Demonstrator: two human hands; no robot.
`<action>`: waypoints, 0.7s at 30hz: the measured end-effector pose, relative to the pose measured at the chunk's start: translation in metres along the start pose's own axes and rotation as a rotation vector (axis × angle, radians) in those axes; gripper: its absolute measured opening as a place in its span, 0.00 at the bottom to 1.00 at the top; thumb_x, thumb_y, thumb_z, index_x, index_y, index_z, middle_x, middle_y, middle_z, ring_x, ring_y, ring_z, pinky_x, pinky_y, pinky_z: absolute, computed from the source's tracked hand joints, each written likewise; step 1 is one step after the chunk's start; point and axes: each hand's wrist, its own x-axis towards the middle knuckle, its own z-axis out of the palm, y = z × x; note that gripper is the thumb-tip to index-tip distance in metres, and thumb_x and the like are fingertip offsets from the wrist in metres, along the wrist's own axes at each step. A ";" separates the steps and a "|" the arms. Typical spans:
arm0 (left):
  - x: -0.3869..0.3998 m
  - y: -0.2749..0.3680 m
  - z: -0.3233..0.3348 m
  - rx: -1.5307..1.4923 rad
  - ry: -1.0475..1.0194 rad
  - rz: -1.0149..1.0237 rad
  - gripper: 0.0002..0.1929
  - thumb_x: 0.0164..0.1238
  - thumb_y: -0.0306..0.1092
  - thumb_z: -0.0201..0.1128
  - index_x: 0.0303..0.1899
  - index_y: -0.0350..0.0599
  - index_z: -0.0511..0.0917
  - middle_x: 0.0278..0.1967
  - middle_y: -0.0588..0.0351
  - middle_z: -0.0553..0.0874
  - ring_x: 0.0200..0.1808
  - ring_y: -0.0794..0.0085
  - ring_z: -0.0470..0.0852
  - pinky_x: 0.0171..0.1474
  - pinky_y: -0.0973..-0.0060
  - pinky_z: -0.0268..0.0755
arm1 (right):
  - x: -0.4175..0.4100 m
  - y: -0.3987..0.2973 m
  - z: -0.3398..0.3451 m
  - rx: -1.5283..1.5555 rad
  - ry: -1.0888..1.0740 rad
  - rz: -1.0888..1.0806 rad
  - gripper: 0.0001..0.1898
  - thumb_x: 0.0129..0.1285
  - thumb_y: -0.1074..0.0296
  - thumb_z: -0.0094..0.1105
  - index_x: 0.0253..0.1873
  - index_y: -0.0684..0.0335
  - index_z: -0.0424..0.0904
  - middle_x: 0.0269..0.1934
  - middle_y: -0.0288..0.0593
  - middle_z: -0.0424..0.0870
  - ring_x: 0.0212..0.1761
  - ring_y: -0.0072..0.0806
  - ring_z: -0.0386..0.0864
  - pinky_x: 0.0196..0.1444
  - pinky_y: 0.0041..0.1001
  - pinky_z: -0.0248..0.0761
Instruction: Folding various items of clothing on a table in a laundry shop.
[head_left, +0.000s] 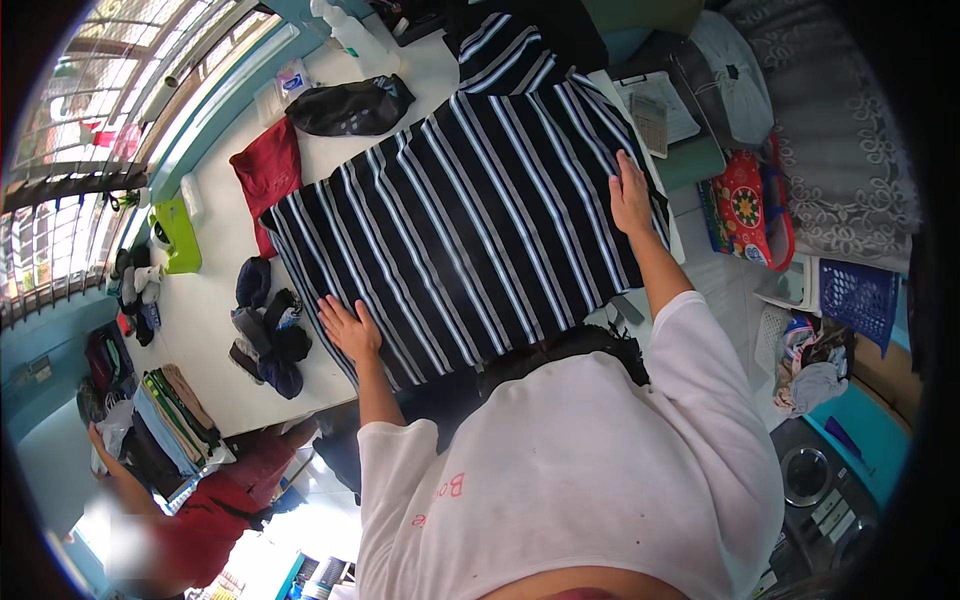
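A black garment with white, blue and grey stripes (457, 232) lies spread over the white table (202, 382) before me. Its narrower striped part, probably a sleeve, reaches to the far edge. My left hand (351, 328) rests flat on the garment's left side, near the hem, thumb held away from the fingers. On the opposite side, my right hand (630, 196) presses its palm down close to the right edge of the cloth. Neither hand grasps anything. Left of the garment sit several rolled dark socks (271, 330), and a red folded cloth (271, 176) touches its upper left corner.
A black bag (351, 105) and a white spray bottle (356, 37) stand at the back. A green box (177, 236) is by the window. Folded clothes (169, 420) are stacked near a person in red (217, 517). A calculator (649, 124) lies at right.
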 end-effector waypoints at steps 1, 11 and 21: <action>0.001 -0.001 -0.001 0.038 0.006 -0.045 0.33 0.67 0.54 0.43 0.68 0.46 0.51 0.70 0.52 0.49 0.70 0.56 0.47 0.68 0.57 0.39 | 0.002 0.001 0.001 -0.238 -0.048 0.069 0.25 0.67 0.58 0.42 0.67 0.59 0.56 0.67 0.46 0.57 0.69 0.38 0.53 0.68 0.36 0.47; -0.068 0.017 -0.020 0.118 -0.189 0.243 0.34 0.64 0.48 0.49 0.67 0.40 0.53 0.69 0.48 0.50 0.71 0.53 0.46 0.67 0.50 0.37 | -0.081 -0.038 -0.035 -0.302 -0.387 -0.234 0.38 0.57 0.47 0.54 0.69 0.56 0.52 0.71 0.45 0.45 0.72 0.46 0.44 0.68 0.52 0.34; -0.096 -0.031 -0.023 -0.248 0.074 0.174 0.29 0.62 0.42 0.56 0.63 0.40 0.60 0.66 0.42 0.58 0.67 0.48 0.56 0.64 0.53 0.50 | -0.100 0.048 -0.054 -0.017 0.106 -0.099 0.29 0.57 0.60 0.57 0.63 0.56 0.61 0.64 0.51 0.60 0.65 0.48 0.58 0.64 0.43 0.52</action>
